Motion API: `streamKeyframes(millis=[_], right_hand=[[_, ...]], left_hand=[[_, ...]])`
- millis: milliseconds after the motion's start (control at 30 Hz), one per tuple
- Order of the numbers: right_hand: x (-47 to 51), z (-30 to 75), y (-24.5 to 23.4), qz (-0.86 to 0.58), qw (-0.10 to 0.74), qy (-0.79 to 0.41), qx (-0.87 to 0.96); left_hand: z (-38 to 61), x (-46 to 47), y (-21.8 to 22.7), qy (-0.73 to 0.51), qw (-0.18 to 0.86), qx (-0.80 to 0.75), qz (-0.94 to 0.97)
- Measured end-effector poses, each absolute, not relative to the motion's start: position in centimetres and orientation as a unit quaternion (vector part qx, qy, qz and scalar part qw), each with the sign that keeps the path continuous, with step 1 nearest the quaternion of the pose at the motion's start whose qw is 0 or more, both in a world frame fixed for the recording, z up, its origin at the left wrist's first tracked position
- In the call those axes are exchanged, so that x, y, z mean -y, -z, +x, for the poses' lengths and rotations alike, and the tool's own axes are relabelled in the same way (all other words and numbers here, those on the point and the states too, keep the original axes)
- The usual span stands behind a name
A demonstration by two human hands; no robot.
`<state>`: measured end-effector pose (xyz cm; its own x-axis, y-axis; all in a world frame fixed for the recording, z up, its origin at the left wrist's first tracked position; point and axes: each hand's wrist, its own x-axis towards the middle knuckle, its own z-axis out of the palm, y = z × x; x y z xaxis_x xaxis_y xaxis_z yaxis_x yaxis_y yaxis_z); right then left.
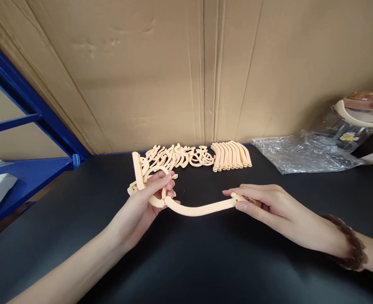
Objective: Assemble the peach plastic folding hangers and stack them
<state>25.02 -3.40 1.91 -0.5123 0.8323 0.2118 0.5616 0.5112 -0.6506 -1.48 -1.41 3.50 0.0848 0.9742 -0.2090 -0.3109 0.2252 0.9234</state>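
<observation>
My left hand [143,211] is closed around the middle of a beige plastic assembly, at a ring-shaped piece [157,169]. A straight bar [137,169] of it stands up at the left of that hand. From the joint below the ring, a long curved plastic arm [200,210] reaches to the right. My right hand [278,209] pinches the far end of this arm between thumb and fingers, close to a small hole. Other beige pieces [132,188] show partly behind my left hand; whether they touch it I cannot tell.
Along the back of the black table [199,261] lie loose curved beige pieces [167,157], hooks [202,156] and a neat row of arms [232,155]. Clear plastic bag [300,154] and a lidded jug [360,114] stand right. Cardboard [142,84] backs the table; blue frame [31,84] is left.
</observation>
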Motion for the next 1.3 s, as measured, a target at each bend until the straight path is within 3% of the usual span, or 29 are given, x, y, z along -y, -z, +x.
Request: streamKeyframes(millis=[200, 633, 1033, 1300], right_hand=[[3.29, 25.29, -1.53, -0.437, 0.245, -0.212, 0.839], [3.38, 25.22, -2.06, -0.403, 0.208, -0.223, 0.863], [3.65, 25.64, -1.82, -0.329, 0.229, -0.095, 0.911], [3.82, 25.42, -1.87, -0.313, 0.211, -0.077, 0.923]], left_hand=[[-1.46, 1.29, -3.44, -0.506, 0.638, -0.452, 0.364], [-1.46, 1.47, -3.63, -0.495, 0.644, -0.454, 0.367], [-1.64, 1.29, -3.22, -0.487, 0.647, -0.476, 0.343], [-1.64, 1.22, -3.34, -0.479, 0.650, -0.484, 0.338]])
